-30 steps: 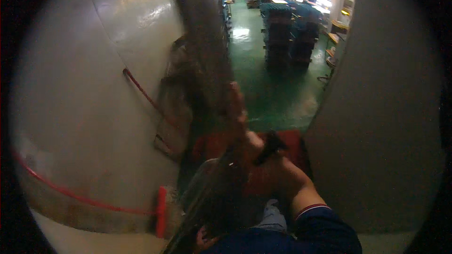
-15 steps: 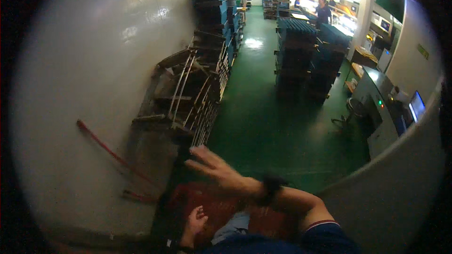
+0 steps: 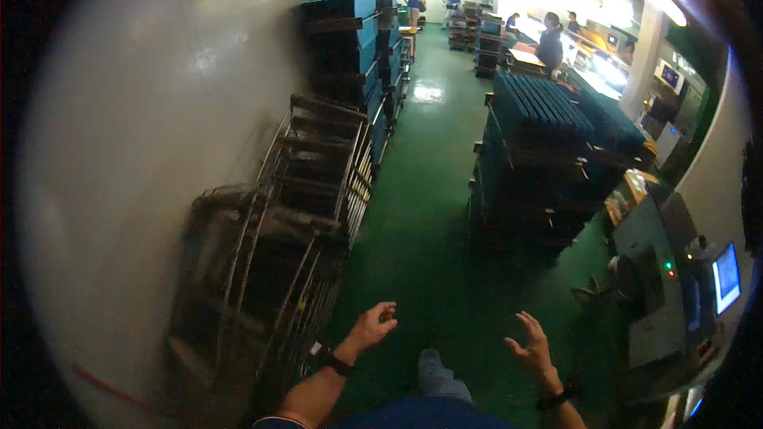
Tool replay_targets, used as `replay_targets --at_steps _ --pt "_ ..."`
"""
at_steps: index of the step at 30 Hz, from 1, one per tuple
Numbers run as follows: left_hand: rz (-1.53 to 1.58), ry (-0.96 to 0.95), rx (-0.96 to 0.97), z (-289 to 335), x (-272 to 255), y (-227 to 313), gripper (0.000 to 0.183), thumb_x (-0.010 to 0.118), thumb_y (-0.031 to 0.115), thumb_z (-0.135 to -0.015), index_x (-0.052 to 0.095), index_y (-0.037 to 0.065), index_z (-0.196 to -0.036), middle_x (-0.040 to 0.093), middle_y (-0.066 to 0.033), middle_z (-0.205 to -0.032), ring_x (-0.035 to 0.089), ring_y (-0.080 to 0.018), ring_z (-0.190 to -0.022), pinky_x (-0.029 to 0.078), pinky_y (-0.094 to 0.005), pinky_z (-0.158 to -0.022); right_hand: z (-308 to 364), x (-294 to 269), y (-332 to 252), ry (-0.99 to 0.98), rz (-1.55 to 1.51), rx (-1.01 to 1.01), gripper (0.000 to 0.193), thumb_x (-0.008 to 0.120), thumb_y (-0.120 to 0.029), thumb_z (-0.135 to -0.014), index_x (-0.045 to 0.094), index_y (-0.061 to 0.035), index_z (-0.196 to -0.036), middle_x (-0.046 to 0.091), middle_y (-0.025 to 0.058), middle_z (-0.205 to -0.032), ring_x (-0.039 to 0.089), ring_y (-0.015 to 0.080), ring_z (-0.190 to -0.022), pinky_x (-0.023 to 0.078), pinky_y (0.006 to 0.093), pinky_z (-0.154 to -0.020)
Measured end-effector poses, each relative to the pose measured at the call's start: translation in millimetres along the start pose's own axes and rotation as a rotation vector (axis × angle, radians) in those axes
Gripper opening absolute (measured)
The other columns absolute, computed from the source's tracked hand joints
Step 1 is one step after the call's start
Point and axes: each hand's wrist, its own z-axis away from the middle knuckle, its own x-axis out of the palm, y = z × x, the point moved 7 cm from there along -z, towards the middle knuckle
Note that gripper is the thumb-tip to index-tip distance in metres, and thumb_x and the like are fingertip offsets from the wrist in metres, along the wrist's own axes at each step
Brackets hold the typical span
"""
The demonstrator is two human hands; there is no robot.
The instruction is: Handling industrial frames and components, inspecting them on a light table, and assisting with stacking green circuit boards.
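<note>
My left hand hangs in front of me with loosely curled fingers and the thumb apart, nothing visible in it. A dark band circles its wrist. Nearest to it is an empty-looking metal rack with thin rails, standing along the left wall. My right hand is raised over the green floor with fingers spread, holding nothing. A dark band sits on that wrist too. Ahead of the right hand stands a tall stack of racks with blue panels.
Further stacks with blue panels line the left wall. A green floor aisle runs between the stacks. At the right are a grey machine cabinet and a lit screen. Several people work farther back, one by a lit bench.
I have moved forward past the red floor section, closer to the stacks. My right arm has swung back from across my front to the right; my left hand has risen forward.
</note>
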Motion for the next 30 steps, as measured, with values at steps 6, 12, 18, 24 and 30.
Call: replay_targets --at_steps 6,12,18,24,30 --pt "0.03 -0.007 -0.013 -288 -59 28 0.049 0.065 0.017 -0.083 0.05 0.003 -0.127 0.059 -0.0158 -0.119 0.058 -0.0239 -0.109 0.047 -0.0357 -0.092 -289 123 42 -0.113 -0.142 -0.013 0.068 0.077 -0.027 -0.073 0.047 -0.0107 -0.131 0.043 0.0185 -0.136 0.043 0.0366 -0.124 0.04 0.0435 -0.101" --pt "0.111 0.016 0.12 -564 -146 73 0.047 0.064 0.016 -0.084 0.049 0.002 -0.127 0.06 -0.0141 -0.116 0.059 -0.0215 -0.105 0.048 -0.0339 -0.088 -607 178 27 -0.113 -0.151 -0.201 0.068 0.075 -0.021 -0.075 0.043 -0.0077 -0.133 0.04 0.0201 -0.137 0.041 0.0363 -0.126 0.037 0.0416 -0.104" --pt "0.099 -0.006 0.159 -880 -215 60 0.045 0.065 0.013 -0.083 0.051 0.001 -0.124 0.062 -0.0112 -0.109 0.06 -0.0178 -0.097 0.05 -0.031 -0.084 -895 220 79 0.03 -0.135 -0.102 0.066 0.074 -0.016 -0.075 0.043 -0.0072 -0.133 0.037 0.0232 -0.139 0.039 0.0393 -0.127 0.036 0.0424 -0.104" --pt "0.221 -0.058 0.058 -1168 -248 70 0.045 0.065 0.012 -0.081 0.053 0.0 -0.122 0.063 -0.0084 -0.101 0.061 -0.0152 -0.09 0.05 -0.0292 -0.079 -1114 208 165 0.144 -0.102 0.083 0.072 0.075 -0.02 -0.074 0.04 -0.0078 -0.135 0.034 0.025 -0.14 0.038 0.0416 -0.127 0.037 0.0454 -0.103" --pt "0.201 -0.003 0.067 -1455 -306 92 0.043 0.063 0.01 -0.081 0.053 0.0 -0.122 0.063 -0.0078 -0.1 0.06 -0.014 -0.086 0.05 -0.0283 -0.075 -1355 234 306 0.262 -0.087 0.233 0.071 0.075 -0.023 -0.074 0.041 -0.006 -0.134 0.036 0.0244 -0.139 0.038 0.0407 -0.127 0.035 0.0437 -0.104"
